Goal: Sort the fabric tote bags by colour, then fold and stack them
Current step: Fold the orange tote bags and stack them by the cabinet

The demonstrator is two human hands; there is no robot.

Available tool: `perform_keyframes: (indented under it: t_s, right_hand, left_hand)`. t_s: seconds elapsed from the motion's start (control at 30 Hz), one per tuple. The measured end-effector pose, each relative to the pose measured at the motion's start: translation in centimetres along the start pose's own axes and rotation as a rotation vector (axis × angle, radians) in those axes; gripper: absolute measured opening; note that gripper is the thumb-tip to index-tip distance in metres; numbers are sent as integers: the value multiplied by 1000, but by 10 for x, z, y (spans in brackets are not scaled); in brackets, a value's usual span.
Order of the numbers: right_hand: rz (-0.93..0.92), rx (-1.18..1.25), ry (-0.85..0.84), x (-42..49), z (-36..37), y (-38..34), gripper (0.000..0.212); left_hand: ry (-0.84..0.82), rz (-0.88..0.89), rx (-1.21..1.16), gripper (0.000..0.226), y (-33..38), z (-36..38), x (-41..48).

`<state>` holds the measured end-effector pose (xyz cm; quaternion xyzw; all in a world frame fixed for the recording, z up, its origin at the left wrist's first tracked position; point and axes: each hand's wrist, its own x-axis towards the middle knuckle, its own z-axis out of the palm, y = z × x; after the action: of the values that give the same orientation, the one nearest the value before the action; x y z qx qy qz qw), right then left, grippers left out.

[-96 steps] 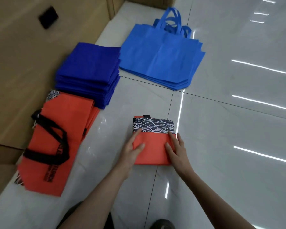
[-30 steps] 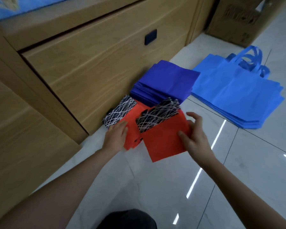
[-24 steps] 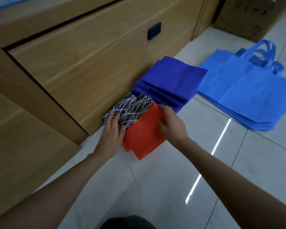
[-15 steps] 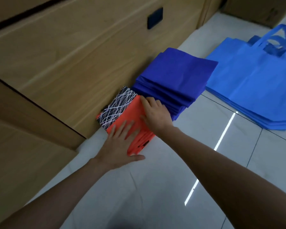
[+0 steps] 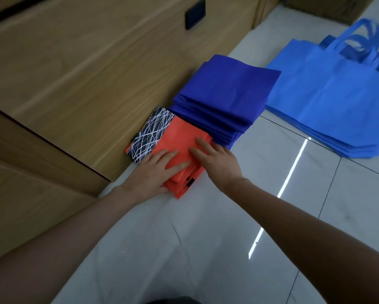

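Observation:
A small stack of folded orange tote bags (image 5: pixel 179 137), with a black band of white scribble lines on top, lies on the white floor against the wooden wall. My left hand (image 5: pixel 153 172) lies flat on its near left corner, fingers straight. My right hand (image 5: pixel 217 159) presses flat on its right side, fingers spread. Just behind it stands a taller stack of folded dark blue bags (image 5: pixel 226 93). Further right lies a pile of unfolded light blue bags (image 5: pixel 337 99) with their handles pointing away.
A wooden panel wall (image 5: pixel 85 69) with a small black plate (image 5: pixel 195 14) runs along the left. A cardboard box (image 5: pixel 329 5) stands at the far top right. The glossy white tiled floor (image 5: pixel 206 238) spreads in front and to the right.
The folded orange bag was carried over and laid on the orange stack by the wall. Both hands now rest flat on it; the left hand slid up onto the stack's top.

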<state>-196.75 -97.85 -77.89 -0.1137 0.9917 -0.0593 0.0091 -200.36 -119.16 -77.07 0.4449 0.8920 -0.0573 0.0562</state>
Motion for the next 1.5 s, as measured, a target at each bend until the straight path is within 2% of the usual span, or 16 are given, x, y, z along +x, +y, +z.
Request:
perform_keyframes:
  t_s: [0.07, 0.13, 0.23, 0.3, 0.4, 0.47, 0.67, 0.77, 0.9, 0.97, 1.0, 1.1, 1.17, 1.23, 1.33, 1.5]
  right_hand:
    - [88, 106, -22, 4, -4, -6, 50]
    - [252, 344, 88, -1, -3, -21, 48]
    - [733, 914, 308, -25, 8, -52, 48]
    - [1002, 1174, 218, -39, 10, -64, 53]
    - [931, 1531, 92, -38, 5, -64, 57]
    - [816, 1753, 77, -27, -6, -65, 57]
    - [663, 1795, 49, -29, -11, -59, 64]
    - [816, 1658, 96, -37, -14, -49, 60]
    - [1182, 1483, 567, -25, -18, -26, 45]
    - [1202, 1505, 761, -11, -30, 9, 50]
    - [1169, 1538, 771, -3, -40, 29, 57]
    - [1026, 1674, 537, 22, -59, 69, 76]
    - [955, 1636, 399, 33, -55, 69, 75]
    - [907, 1565, 369, 42, -42, 58, 67]
    - [880, 1484, 258, 59, -33, 44, 74]
    - [858, 1396, 180, 63, -37, 45, 78]
  left_hand:
    - [27, -55, -45, 90, 6, -8, 11]
    - [60, -93, -77, 94, 7, -5, 15]
    - [6, -125, -124, 109, 3, -1, 15]
    - [-86, -126, -107, 115, 0, 2, 14]
    - [-137, -107, -13, 127, -1, 2, 9]
    - [-74, -81, 97, 134, -1, 1, 7]
    - [55, -95, 212, 118, 2, -2, 14]
    - [39, -109, 169, 117, 4, 3, 15]
    - [-18, -128, 34, 93, 2, -5, 11]
    - [-56, -180, -57, 97, 3, -19, 11]
    - [-53, -193, -83, 100, 4, -23, 12]
    - [-50, -208, -194, 101, 10, -29, 20]
    - [-18, -254, -258, 91, 14, -27, 25]
    - [83, -318, -275, 77, 19, -23, 30]
    - [159, -392, -255, 63, 25, -23, 38]
    - [145, -410, -204, 70, 24, -26, 41]
